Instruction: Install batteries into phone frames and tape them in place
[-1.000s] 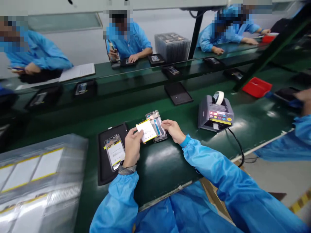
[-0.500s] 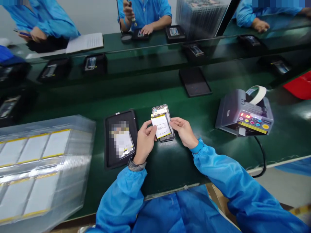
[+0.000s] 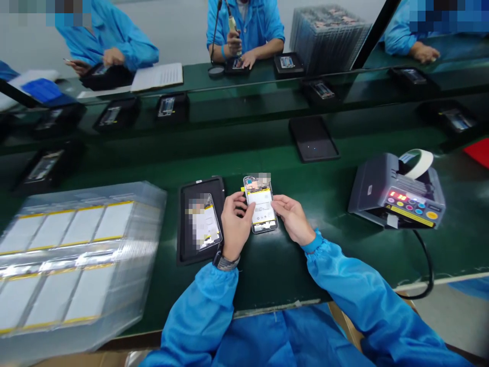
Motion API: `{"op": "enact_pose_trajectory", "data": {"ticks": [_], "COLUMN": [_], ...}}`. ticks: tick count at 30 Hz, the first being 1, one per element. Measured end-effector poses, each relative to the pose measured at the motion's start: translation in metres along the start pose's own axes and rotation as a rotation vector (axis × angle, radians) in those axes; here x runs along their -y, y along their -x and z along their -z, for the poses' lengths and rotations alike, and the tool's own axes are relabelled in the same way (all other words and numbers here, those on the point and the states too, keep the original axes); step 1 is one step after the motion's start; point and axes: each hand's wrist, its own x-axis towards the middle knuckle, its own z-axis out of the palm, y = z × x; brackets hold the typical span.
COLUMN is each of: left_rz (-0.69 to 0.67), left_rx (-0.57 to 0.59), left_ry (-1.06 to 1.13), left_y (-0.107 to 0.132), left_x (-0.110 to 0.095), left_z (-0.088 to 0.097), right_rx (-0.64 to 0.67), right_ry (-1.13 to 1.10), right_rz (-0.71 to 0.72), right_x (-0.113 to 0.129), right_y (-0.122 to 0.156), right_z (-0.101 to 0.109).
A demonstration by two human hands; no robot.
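An opened smartphone (image 3: 265,227) lies on the green bench before me, its circuit board showing at the top end. Inside its frame sits a white battery (image 3: 262,203) with yellow edges, lined up with the phone's sides. My left hand (image 3: 236,224) grips the phone's left side, thumb at the battery's edge and fingers curled. At the right edge, my right hand (image 3: 293,218) pinches the phone between thumb and fingers. Left of my left hand, a second opened phone (image 3: 208,224) rests in a black tray (image 3: 186,251).
A clear plastic tray stack (image 3: 151,244) of white batteries stands at left. A tape dispenser (image 3: 397,191) with a lit display sits at right. Beyond lie a black tray (image 3: 314,138) and a shelf with trayed phones (image 3: 166,106). Co-workers in blue sleeves (image 3: 130,43) sit opposite.
The battery, tilted over the phone's frame before, now sits straight inside it. Both hands stay at the phone's sides. The view has shifted, so everything appears farther right and lower.
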Motion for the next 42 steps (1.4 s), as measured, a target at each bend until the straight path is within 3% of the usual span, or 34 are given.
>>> {"op": "enact_pose_trajectory", "data": {"ticks": [4,7,11,16,19,42], "left_rz": [0.235,0.276,0.287,0.321,0.344,0.279], "left_rx": [0.224,0.265,0.236,0.066,0.014,0.025], "left_ry": [0.279,0.351,0.358,0.333,0.311,0.216], "left_y": [-0.003,-0.003,0.002,0.007,0.007,0.015], "left_x": [0.009,0.012,0.013,0.01,0.007,0.004], "left_z": [-0.001,-0.004,-0.008,-0.012,-0.014,-0.02], "right_rx": [0.012,-0.006,-0.005,-0.005,0.012,-0.084], "right_ry": [0.053,0.184,0.291,0.371,0.39,0.431], "right_rz": [0.012,0.054,0.127,0.255,0.257,0.273], "right_x": [0.005,0.011,0.01,-0.008,-0.013,-0.011], "right_y": [-0.004,-0.012,-0.019,-0.009,-0.004,-0.005], "right_z": [0.001,0.0,-0.008,-0.019,-0.019,-0.018]}}
